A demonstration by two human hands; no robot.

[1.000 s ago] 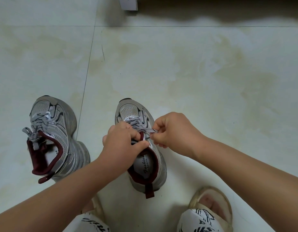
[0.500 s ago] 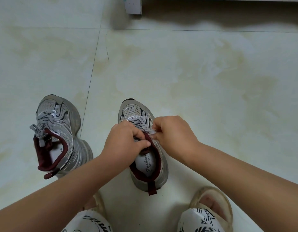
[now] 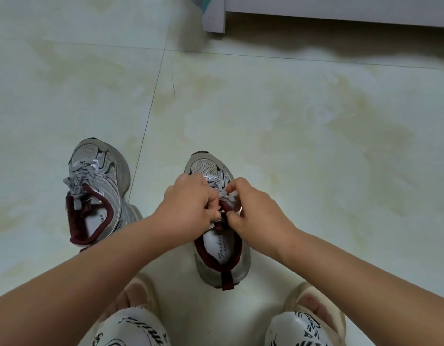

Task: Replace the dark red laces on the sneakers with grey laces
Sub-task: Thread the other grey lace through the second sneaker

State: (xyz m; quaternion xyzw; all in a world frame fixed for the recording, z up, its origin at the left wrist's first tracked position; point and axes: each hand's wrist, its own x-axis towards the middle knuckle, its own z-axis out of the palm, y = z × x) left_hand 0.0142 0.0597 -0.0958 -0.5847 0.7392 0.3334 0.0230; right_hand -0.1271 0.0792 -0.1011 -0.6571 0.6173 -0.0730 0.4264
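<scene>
- Sneakers: two silver-grey ones with dark red lining stand on the pale tiled floor point(image 3: 291, 121), toes pointing away from the person, seen from the head camera.
- The right sneaker point(image 3: 222, 260) stands in the near middle of the floor, between the person's knees, its white insole with printed lettering showing.
- The left sneaker point(image 3: 101, 176) stands apart to its left, just beside a tile seam, near the floor's left edge.
- The left sneaker's grey lace point(image 3: 78, 186) is threaded and bunched at the top of the tongue, with one end hanging into the opening.
- The left hand point(image 3: 188, 206) is curled over the right sneaker's tongue, fingers pinched together on the grey lace point(image 3: 229, 196) at the top eyelets.
- The right hand point(image 3: 256, 211) mirrors it, thumb and forefinger clamped on the same lace from the other side; the two hands nearly touch.
- Exactly which part of the lace each hand grips is hidden by the fingers.
- Two knees in white patterned trousers point(image 3: 138, 325) and a beige slipper point(image 3: 323, 308) fill the near edge.
- A white furniture leg point(image 3: 214, 16) stands at the floor's far edge.
</scene>
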